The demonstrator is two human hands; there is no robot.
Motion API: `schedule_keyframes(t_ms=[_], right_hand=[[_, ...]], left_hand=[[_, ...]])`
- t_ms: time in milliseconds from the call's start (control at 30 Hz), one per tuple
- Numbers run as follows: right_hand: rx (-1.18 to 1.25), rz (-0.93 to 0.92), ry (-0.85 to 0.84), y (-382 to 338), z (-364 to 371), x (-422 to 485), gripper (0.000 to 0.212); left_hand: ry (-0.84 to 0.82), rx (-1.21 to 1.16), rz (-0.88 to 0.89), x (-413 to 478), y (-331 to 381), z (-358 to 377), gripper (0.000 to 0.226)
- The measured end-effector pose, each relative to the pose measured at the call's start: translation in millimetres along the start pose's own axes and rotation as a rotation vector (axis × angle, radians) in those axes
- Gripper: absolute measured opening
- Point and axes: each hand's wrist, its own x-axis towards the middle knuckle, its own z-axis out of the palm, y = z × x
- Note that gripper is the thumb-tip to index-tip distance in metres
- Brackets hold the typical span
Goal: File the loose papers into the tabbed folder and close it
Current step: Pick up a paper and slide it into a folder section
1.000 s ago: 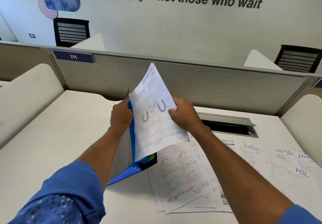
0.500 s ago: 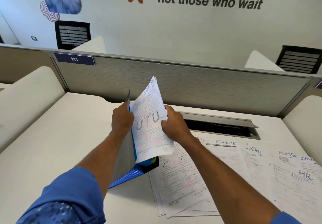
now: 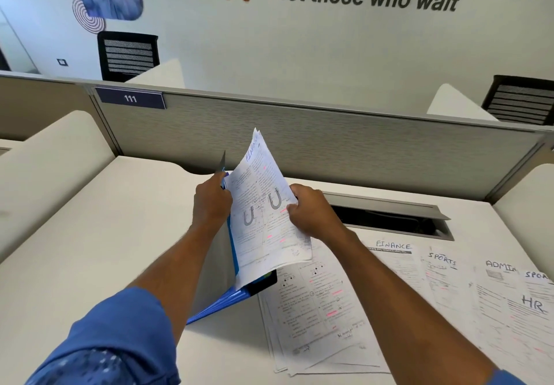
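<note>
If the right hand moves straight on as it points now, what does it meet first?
Beyond the sheets the right hand grips, probably the blue folder in the left hand; depth unclear.

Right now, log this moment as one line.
left hand: holds blue folder upright | right hand: grips FINANCE sheet | desk: loose papers | folder: not closed

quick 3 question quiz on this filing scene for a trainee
1. True or false: the right hand holds a sheet headed SPORTS.
2. What does the left hand grip? A: blue folder. B: pen. C: stapler.
3. Fill in: the plate on the partition reads ___.
Key: 1 false, it is headed FINANCE; 2 A; 3 111.
</note>
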Motion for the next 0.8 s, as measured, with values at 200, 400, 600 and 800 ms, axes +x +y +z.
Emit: schedule_keyframes(t_ms=[200, 400, 600, 800], right_hand=[[0.024, 0.016, -0.042, -5.2, 9.5, 3.5, 0.023], [0.084, 0.059, 0.001, -3.1, 29.3, 7.0, 0.028], [0.232, 0.099, -0.024, 3.5, 66.4, 5.9, 0.030], [0.390, 0.196, 0.008, 8.5, 97.7, -5.0, 0.030]], left_hand=[[-0.019, 0.062, -0.003, -0.5, -3.3, 6.6, 0.046], [-0.032, 0.095, 0.021, -4.0, -3.3, 11.5, 0.042], [-0.039, 0.081, 0.028, -2.9, 1.4, 17.3, 0.039], [-0.046, 0.059, 0.028, -4.3, 1.9, 24.2, 0.032]])
